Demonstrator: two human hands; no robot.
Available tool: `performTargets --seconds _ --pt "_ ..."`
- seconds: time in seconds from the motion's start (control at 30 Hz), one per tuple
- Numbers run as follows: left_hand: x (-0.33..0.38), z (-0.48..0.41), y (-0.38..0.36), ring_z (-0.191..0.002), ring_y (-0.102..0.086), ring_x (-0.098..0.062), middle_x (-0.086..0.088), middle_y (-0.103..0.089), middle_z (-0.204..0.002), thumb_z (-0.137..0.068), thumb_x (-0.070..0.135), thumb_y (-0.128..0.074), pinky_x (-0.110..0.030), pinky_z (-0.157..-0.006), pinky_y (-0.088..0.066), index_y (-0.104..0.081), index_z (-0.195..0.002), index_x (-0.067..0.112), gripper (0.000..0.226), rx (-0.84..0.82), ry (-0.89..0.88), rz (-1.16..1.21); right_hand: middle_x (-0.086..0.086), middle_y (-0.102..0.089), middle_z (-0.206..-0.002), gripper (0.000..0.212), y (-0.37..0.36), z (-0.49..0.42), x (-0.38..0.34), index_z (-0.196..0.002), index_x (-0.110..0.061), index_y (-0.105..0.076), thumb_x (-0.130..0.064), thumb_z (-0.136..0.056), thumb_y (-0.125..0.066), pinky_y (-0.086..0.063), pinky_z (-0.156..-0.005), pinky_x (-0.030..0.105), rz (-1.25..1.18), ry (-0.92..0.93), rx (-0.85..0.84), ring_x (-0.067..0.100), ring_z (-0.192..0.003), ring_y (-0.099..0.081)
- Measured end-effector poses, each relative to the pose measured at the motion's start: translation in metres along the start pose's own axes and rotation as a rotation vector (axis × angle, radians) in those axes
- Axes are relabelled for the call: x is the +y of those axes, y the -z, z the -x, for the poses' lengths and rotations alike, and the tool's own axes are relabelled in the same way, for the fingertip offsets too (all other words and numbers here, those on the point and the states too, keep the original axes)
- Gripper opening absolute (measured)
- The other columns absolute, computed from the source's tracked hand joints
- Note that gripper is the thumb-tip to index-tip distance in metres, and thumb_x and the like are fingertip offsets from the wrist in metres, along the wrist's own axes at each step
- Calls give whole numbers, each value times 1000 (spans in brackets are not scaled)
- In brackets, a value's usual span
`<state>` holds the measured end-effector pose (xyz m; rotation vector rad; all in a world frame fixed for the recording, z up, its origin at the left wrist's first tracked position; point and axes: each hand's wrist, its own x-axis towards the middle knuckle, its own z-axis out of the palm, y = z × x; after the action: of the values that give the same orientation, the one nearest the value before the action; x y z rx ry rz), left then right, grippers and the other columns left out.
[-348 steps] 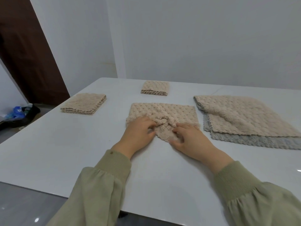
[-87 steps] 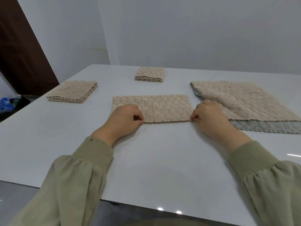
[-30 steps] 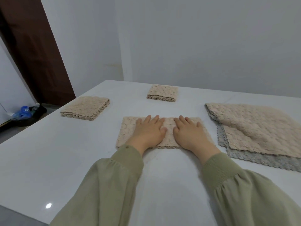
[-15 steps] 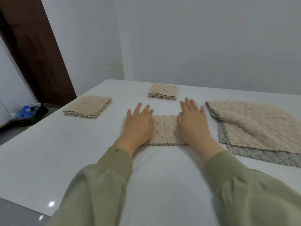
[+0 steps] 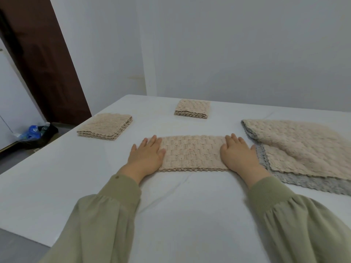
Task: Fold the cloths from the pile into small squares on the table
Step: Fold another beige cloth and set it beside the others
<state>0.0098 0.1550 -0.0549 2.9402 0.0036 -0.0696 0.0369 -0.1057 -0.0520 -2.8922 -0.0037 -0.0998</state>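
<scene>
— Where is the cloth being worked on found?
— A folded strip (image 5: 191, 154) of beige cloth is laid flat in the middle of the tabletop (image 5: 190, 215), with its long side parallel to the near edge.
— How are the hands held?
— The left hand (image 5: 146, 158) is pressed flat on the strip's left end, with the fingers straight and slightly spread. The right hand (image 5: 238, 158) is laid flat on the right end in the same way. Nothing is gripped by either hand. Olive-green sleeves (image 5: 106, 215) are worn on both arms.
— And the pile?
— The pile (image 5: 296, 147) is seen toward the right edge, just beside the right hand. A rumpled beige top layer is spread over a grey cloth (image 5: 303, 182), whose border is exposed along the near side.
— What is already folded?
— A small folded square (image 5: 192, 109) is set near the far edge, and a larger folded stack (image 5: 105, 126) is placed toward the far left corner. Both are set well apart from the strip
</scene>
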Motion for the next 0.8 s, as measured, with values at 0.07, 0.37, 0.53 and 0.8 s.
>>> performTargets --seconds 0.07,0.37,0.53,0.8 --pt "-6 7 1 -146 4 -16 6 -3 -159 -101 42 -19 -46 -117 0 -12 -151 24 53 71 -18 43 8 -19 -157 50 4 8 8 -145 -10 -28 -24 -98 -28 -11 -117 50 -93 37 125 23 -144 -15" --pt "5 46 7 -106 -38 -7 11 -51 -107 -78 36 -72 -21 -95 -32 -64 -96 23 23 303 -388 225 16 -50 -136 37 10 51 5 -126 -4 -55 -15 -91 -51 -29 -106 36 -113 253 305 31 -126 -41" --pt "4 53 4 -100 -44 -11 5 -56 -104 -87 29 -61 -25 -88 -39 -67 -104 20 21 319 -369 107 13 -56 -122 31 5 74 -1 -119 -4 -59 -13 -90 -52 -37 -93 39 -133 243 320 32 -111 -47" --pt "43 68 22 -93 -58 -25 -5 -62 -99 -88 11 -44 -29 -70 -39 -64 -96 11 22 196 -310 -158 10 -53 -123 38 7 109 -6 -129 -9 -49 -14 -92 -43 -40 -87 35 -231 47 219 27 -113 -48"
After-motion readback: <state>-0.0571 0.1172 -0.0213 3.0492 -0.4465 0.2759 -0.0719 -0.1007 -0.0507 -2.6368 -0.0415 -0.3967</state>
